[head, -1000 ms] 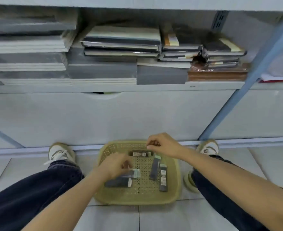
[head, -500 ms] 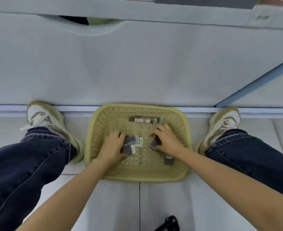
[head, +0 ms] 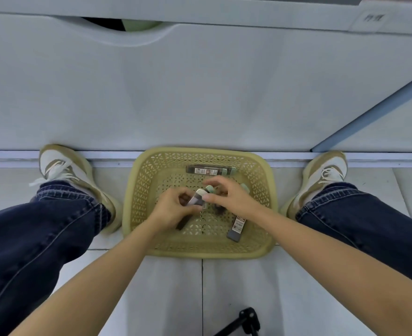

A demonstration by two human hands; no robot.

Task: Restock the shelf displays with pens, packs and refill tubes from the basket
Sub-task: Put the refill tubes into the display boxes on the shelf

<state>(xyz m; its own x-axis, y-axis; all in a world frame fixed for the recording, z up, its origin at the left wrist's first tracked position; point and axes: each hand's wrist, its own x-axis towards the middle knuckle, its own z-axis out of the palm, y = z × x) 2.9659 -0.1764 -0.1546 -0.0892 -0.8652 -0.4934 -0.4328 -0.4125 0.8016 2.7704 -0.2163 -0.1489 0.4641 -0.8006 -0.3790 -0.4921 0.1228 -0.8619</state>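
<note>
Basket: a yellow lattice basket (head: 200,253) sits on the floor against the foot of the white shelf unit, between the person's two feet.
Left hand: the left hand (head: 173,209) is over the middle of the basket, fingers curled round a pale-capped tube (head: 197,199) with a dark body, its cap end tilted up and to the right.
Below the left palm: a dark end (head: 182,224) sticks out toward the near side; I cannot tell whether it belongs to the same tube.
Right hand: the right hand (head: 231,200) is just beside the left, almost touching it, thumb and curled forefinger pinching a green-capped tube (head: 209,189). A second green cap (head: 245,187) shows past the knuckles; how many tubes this hand grips is hidden.
Back tube: a labelled tube (head: 209,170) lies crosswise along the far wall of the basket, apart from both hands.
Near tube: a grey tube (head: 236,227) with a white label lies at the right of the basket floor, its top end hidden under the right wrist.
Legs: blue jeans (head: 54,226) and tan-and-white shoes (head: 64,168) flank the basket.
Shelf front: a plain white panel (head: 200,93) fills the view above, with a blue post (head: 369,112) at the right.
Floor: pale tiles (head: 176,299); a black stand (head: 247,320) pokes in at the bottom edge.
</note>
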